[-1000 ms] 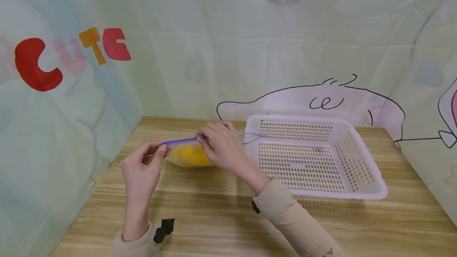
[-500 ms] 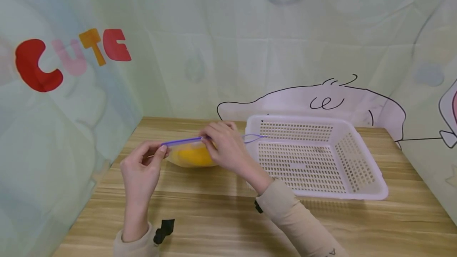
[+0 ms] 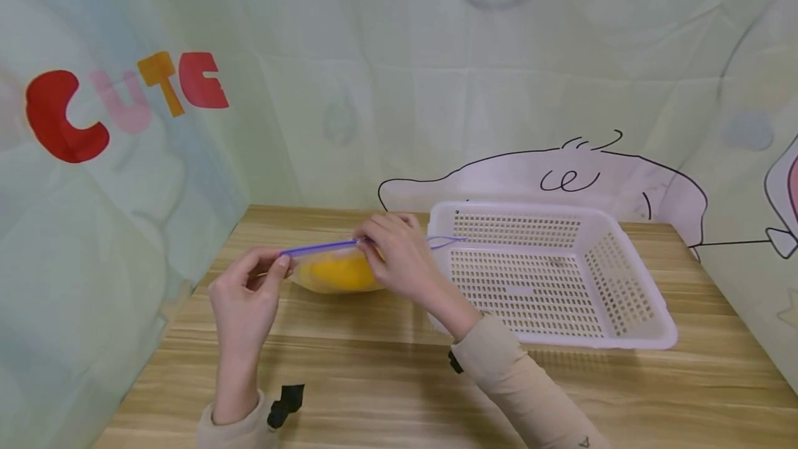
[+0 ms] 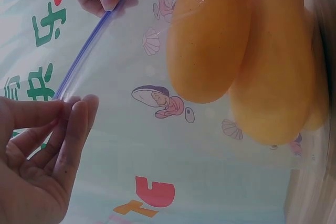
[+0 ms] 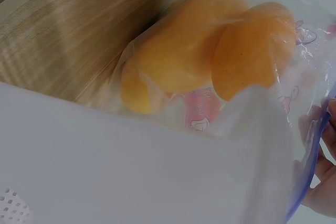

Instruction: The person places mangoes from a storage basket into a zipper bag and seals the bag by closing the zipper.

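Note:
A clear zip-top bag with a purple-blue zip strip hangs between the hands, low over the table. Yellow-orange mangoes lie in its lower part. My left hand pinches the strip's left end between thumb and fingers. Farther right, my right hand pinches the same strip with thumb and fingertips. Left of the right hand the strip looks pressed together; on its right the two edges stand apart in a narrow loop. In the right wrist view, mangoes show through the plastic. The right hand covers part of the bag.
A white perforated plastic basket stands on the wooden table, just right of the bag; the zip's loose right end reaches over its left rim. Cartoon-printed cloth walls enclose the back and sides.
My right hand has slid a short way to the right along the zip strip, lengthening the stretch between the hands. The left hand keeps its place, and the basket has not moved.

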A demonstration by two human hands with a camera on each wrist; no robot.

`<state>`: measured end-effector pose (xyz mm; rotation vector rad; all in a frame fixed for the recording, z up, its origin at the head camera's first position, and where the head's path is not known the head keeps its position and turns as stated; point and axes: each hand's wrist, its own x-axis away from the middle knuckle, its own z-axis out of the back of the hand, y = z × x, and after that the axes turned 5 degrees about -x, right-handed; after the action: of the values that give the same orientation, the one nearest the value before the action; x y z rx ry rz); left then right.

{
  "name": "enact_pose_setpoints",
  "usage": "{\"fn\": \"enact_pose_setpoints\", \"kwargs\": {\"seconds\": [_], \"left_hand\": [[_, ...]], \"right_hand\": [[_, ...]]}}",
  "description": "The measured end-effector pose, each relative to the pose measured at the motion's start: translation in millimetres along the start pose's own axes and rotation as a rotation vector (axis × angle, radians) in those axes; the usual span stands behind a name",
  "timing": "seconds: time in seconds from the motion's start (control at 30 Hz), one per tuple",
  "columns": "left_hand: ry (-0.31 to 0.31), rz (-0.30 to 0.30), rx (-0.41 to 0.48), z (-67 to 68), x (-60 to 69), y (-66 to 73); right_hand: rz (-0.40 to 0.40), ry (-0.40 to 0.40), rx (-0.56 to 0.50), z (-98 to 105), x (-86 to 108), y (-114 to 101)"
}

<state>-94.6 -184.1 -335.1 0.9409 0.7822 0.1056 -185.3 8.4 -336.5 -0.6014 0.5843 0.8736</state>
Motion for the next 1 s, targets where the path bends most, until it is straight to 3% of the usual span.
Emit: {"fn": "enact_pose_setpoints", "kwargs": {"seconds": [1.0], "left_hand": [[-0.005,0.009,0.003,0.9,-0.1,-0.1]], "right_hand": [[-0.023,0.0,0.02,4.5,4.3,5.3]]}}
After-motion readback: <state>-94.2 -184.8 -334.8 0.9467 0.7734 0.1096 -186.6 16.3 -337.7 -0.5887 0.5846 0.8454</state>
